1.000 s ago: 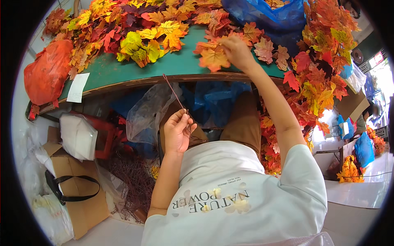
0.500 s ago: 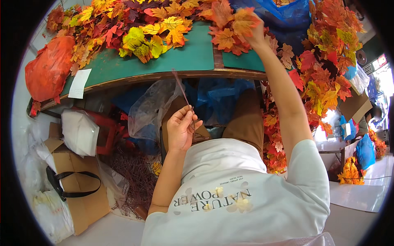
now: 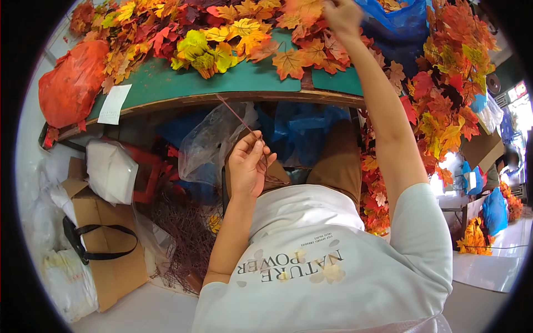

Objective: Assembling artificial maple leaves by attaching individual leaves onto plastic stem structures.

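My left hand point(image 3: 248, 166) pinches a thin brown wire stem point(image 3: 235, 115) that sticks up toward the edge of the green table point(image 3: 166, 83). It hovers over my lap, below the table edge. My right hand point(image 3: 344, 15) is stretched far forward to the top of the view and grips an orange artificial maple leaf point(image 3: 302, 10) lifted above the leaf pile. Loose orange, yellow and red leaves point(image 3: 222, 39) cover the table top.
An orange plastic bag point(image 3: 75, 83) and a white paper slip point(image 3: 114, 104) lie at the table's left. A blue bag point(image 3: 397, 28) sits at the back right. Leaf garlands point(image 3: 444, 105) hang at right. Cardboard box point(image 3: 102, 250), white bags, brown stems point(image 3: 180, 233) on the floor at left.
My right hand has picked an orange leaf off the table and raised it toward the far edge of the view. My left hand with the stem stayed nearly still.
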A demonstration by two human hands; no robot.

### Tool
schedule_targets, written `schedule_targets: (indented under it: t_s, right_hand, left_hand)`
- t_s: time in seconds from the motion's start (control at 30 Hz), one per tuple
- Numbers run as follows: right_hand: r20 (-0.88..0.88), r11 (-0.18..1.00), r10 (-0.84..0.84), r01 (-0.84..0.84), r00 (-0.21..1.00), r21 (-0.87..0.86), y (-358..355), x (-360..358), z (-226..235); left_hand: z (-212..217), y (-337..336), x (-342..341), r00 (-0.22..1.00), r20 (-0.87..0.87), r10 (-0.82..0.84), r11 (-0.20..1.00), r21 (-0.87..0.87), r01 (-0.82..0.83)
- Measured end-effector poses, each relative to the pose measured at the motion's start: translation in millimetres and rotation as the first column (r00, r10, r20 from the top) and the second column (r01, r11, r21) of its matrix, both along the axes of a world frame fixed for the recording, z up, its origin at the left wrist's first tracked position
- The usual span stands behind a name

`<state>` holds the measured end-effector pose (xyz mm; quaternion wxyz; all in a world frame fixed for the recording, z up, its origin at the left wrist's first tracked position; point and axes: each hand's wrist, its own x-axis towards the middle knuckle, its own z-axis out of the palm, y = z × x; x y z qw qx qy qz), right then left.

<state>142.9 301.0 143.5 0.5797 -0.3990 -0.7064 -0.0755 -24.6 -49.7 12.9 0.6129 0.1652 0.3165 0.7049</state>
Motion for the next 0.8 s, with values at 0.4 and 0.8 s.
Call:
schedule_targets:
  t_s: [0.4, 0.8]
  right_hand:
    - [-0.884, 0.094, 0.183, -0.903, 0.430, -0.419, -260, -29, -100]
    - [-0.964, 0.082, -0.049, -0.960, 0.263, -0.266, -294, -44, -121]
  left_hand:
    - [16, -7, 17, 0.966, -0.206, 0.157, 0.987, 0.067, -0.146]
    - [6, -6, 20, 0.969, -0.188, 0.162, 0.986, 0.076, -0.150]
